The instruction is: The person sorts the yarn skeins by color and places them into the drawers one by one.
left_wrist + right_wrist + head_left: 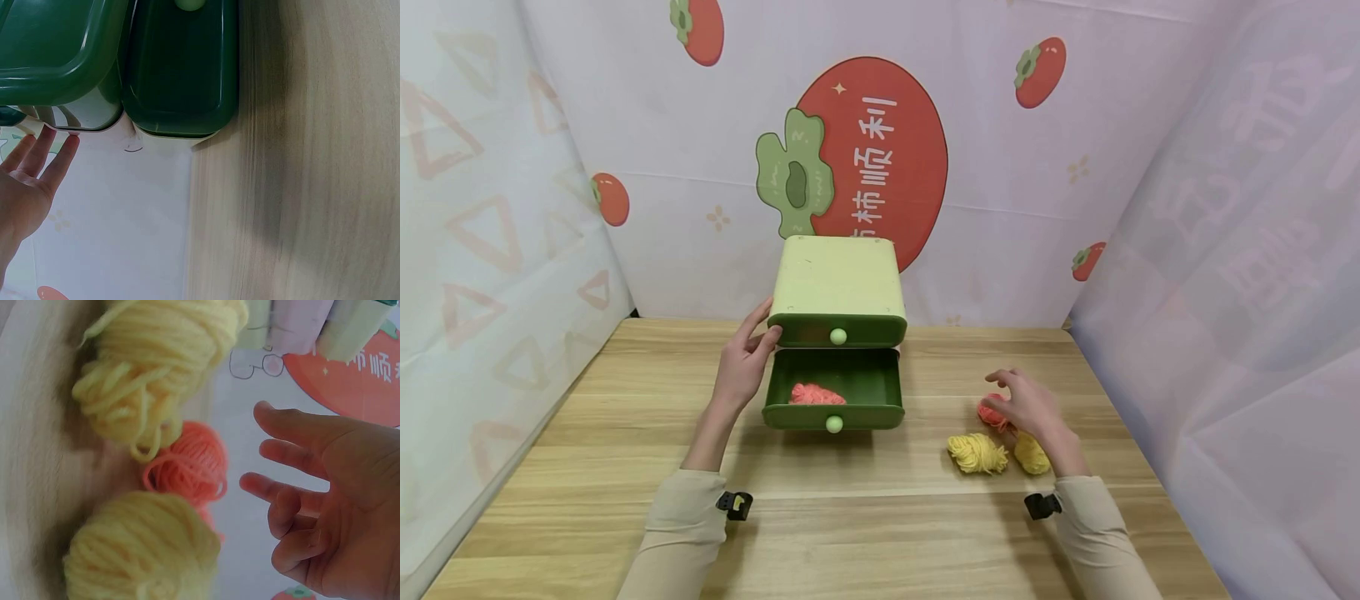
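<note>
1. Cabinet (838, 279): lower drawer (872, 379) is open toward six o'clock.
2. Left hand (742, 367): fingers nearly straight, touching cabinet at nine o'clock, gripping nothing.
3. Right hand (1030, 410): fingers half open, empty.
4. Yellow yarns (976, 454): better not catch their strands.
5. Pink yarn (816, 395): in drawer.
6. Red yarn (190, 462): at cabinet's four o'clock; best pinched firmly.

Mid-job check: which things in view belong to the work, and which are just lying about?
Likely the job's:
Cabinet, left grip at its side
Open lower drawer, pink yarn bundle inside
Pink yarn ball near right grip
Two yellow yarn balls close by

Just surroundings:
Wooden table
Printed backdrop
No loose item looks unrelated.
</note>
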`<state>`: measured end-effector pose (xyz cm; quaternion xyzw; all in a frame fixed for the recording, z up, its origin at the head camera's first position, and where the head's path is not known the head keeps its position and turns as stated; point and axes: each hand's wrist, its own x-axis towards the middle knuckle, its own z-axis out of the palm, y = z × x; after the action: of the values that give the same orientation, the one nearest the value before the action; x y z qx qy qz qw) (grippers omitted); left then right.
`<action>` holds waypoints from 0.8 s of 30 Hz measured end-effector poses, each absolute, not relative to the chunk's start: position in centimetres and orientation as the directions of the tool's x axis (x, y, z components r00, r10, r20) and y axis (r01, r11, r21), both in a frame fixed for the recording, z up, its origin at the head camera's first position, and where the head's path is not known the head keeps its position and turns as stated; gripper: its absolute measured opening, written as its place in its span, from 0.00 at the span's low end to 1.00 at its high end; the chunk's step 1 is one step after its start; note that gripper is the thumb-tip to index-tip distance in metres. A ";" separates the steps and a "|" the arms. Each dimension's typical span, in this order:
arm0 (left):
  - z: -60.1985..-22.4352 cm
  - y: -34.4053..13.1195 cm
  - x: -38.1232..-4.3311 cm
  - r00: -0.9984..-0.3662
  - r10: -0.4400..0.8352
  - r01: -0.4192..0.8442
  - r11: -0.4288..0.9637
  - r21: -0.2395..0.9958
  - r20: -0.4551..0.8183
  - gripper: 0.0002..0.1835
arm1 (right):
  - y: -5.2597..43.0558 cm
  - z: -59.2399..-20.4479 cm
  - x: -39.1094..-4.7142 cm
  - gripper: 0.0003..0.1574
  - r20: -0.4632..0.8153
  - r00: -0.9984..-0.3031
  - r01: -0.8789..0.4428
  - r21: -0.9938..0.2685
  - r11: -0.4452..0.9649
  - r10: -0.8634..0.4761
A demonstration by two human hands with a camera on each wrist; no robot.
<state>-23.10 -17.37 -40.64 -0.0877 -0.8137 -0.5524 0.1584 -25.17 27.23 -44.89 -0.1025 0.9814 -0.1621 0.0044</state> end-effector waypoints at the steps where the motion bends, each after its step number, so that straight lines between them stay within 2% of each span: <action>1: -40.6 -17.4 -23.1 -0.935 -0.034 0.316 0.373 0.872 0.353 0.28 | 27.4 -45.0 -25.1 0.28 0.014 -0.980 -0.193 -0.312 0.930 -0.199; 24: -40.9 -17.4 -23.2 -0.939 -0.036 0.308 0.356 0.882 0.342 0.28 | 29.4 -46.7 -25.4 0.34 -0.104 -0.974 -0.170 -0.265 0.949 -0.203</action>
<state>-23.24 -17.41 -40.90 -0.0841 -0.8089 -0.5613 0.1532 -25.37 29.43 -46.67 -0.0948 0.9851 -0.1281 0.0651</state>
